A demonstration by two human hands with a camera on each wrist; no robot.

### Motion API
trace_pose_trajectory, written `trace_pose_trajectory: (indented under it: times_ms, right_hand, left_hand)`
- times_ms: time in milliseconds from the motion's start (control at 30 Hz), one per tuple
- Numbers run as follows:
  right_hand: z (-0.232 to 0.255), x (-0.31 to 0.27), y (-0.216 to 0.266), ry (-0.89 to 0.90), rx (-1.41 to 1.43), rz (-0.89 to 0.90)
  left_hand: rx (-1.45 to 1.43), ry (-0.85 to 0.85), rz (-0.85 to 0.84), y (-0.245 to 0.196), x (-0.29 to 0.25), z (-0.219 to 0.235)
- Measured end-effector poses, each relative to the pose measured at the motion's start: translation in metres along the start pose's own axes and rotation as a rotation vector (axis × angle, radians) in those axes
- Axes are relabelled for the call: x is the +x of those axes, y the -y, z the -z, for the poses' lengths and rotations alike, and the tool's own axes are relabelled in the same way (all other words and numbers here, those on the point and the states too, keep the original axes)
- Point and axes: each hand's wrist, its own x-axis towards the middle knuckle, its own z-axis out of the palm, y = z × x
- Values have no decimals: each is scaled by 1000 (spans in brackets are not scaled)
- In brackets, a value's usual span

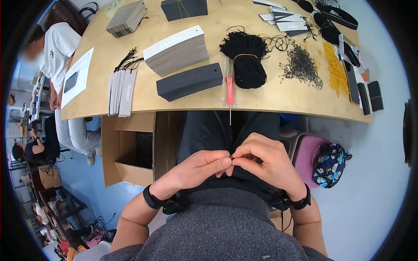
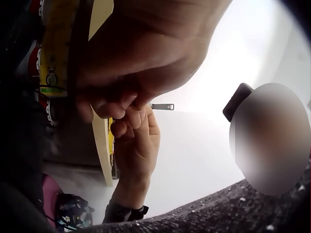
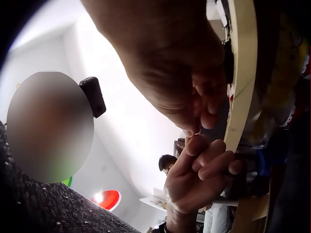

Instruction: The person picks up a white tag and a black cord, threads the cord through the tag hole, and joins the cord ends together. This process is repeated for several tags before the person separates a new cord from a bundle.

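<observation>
Over the lap in the head view, my left hand (image 1: pixel 202 167) and right hand (image 1: pixel 267 158) meet fingertip to fingertip. Thumb and forefinger of each pinch a tiny dark thing (image 1: pixel 231 157) between them; its kind cannot be made out, as the fingertips hide most of it. The left wrist view shows the right hand (image 2: pixel 138 150) beyond the left. From the other side, the right wrist view has the left hand (image 3: pixel 199 174) with its fingers curled. On the table ahead, a red-handled tool (image 1: pixel 230 89) lies with its thin metal shaft past the front edge.
The table (image 1: pixel 270 102) bears a black cord bundle (image 1: pixel 249 71), small dark pins (image 1: pixel 302 67), yellow rubber bands (image 1: pixel 335 69), stacked grey tags (image 1: pixel 176 50), a dark tag stack (image 1: pixel 189 81) and corded tags (image 1: pixel 122 93). A cardboard box (image 1: pixel 126 169) stands below; a person (image 1: pixel 61 48) sits left.
</observation>
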Motion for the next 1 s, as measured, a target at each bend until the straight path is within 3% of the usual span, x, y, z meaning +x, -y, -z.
trace_pose_trajectory:
  times_ms: [133,300,400,467,533,600,667,733,867,1000]
  right_hand:
    - [-3,-1,4,-65,73,-26]
    - [-3,-5,-7,30,78,72]
    - [-6,-7,-5,-19,131,-82]
    - [-4,-7,-7,-42,137,-103]
    - [-1,-5,-8,-72,138,-128]
    - [8,-1,-10,-93,112,-116]
    - [26,9,-15,-288,-121,-119]
    - [47,20,-35,-519,-512,-128]
    - [75,43,-66,-585,-678,-175]
    - [78,59,-74,-583,-817,-256]
  left_hand:
    - [74,80,-8,-1,1,3]
    - [105,140,6,-2,3,6]
    - [17,23,-13,-1,6,-1]
    - [-65,-263,-26,-8,6,-9]
    - [-80,-314,-27,-8,9,-12]
    - [110,-434,-183,0,14,-14]
    - [134,-468,-168,0,16,-16]
    - [35,-565,-289,6,18,-14]
    - [-77,-636,-243,-2,19,-12]
    - [-69,-674,-306,-1,24,-8]
